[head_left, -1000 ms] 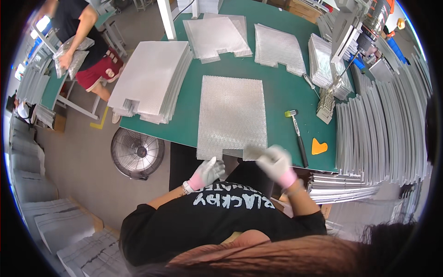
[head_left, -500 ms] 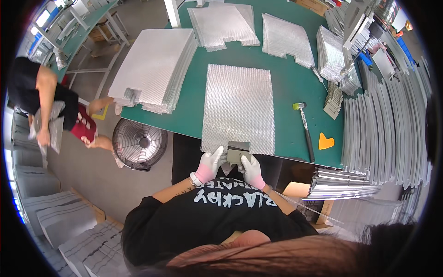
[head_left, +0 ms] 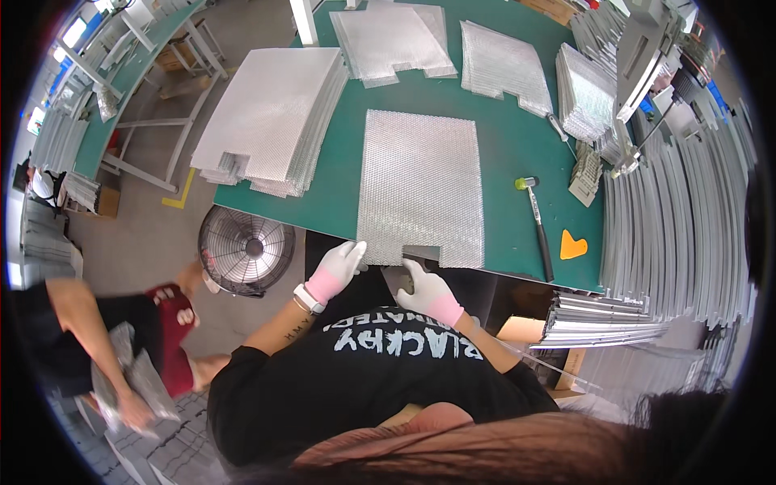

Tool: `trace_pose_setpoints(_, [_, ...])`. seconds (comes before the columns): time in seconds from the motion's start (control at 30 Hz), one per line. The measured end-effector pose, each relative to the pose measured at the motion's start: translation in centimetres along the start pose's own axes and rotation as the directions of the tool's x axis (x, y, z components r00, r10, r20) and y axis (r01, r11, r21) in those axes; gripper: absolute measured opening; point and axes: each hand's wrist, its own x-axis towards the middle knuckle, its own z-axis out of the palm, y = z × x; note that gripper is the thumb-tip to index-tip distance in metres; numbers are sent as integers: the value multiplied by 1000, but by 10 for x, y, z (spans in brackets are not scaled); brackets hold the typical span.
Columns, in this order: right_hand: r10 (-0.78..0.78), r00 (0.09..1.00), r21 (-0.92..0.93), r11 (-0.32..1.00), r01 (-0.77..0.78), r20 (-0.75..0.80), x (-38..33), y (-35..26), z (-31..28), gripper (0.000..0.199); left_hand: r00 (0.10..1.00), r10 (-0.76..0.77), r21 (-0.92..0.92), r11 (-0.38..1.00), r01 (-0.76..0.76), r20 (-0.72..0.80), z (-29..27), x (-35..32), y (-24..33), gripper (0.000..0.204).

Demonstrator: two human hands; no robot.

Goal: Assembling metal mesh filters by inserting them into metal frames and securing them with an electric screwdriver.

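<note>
A silvery bubble-textured sheet lies at the table's near edge, with a rectangular notch in its near side. My left hand, in a white and pink glove, is at the sheet's near left corner, fingers stretched out and fingertips at its edge. Just below the notch is my gloved right hand, its fingers bent around a small beige-grey block that is partly hidden in the dark gap under the table edge.
Stacks of similar sheets stand at the green table's left and back. A mallet, an orange scraper and beige blocks lie to the right, beside long grey strips. A floor fan and another person are at left.
My left hand has moved left to the sheet's corner. My right hand has lowered the beige-grey block from the notch, exposing it. The other person has come nearer along the left side.
</note>
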Motion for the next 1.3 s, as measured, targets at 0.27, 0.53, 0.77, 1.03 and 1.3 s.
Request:
trace_pose_setpoints(0.27, [115,993,-297,949,-101,30,11,-39,-16,32,991,-105,-189,975,119,80,20,2,6,49])
trace_pose_setpoints(0.53, [-136,964,123,978,167,-227,-14,38,-1,44,986,-34,-492,864,110,162,27,-12,-14,54])
trace_pose_setpoints(0.77, [76,996,998,13,-55,54,-27,76,25,34,977,-34,-794,577,190,210,87,-1,-17,48])
trace_pose_setpoints(1.03, [170,985,986,164,10,-38,-16,49,24,31,999,-35,-697,716,37,17,90,-3,-5,38])
trace_pose_setpoints(1.3, [265,948,873,486,28,-178,-17,45,26,30,996,88,-533,844,-60,29,83,-10,-10,39])
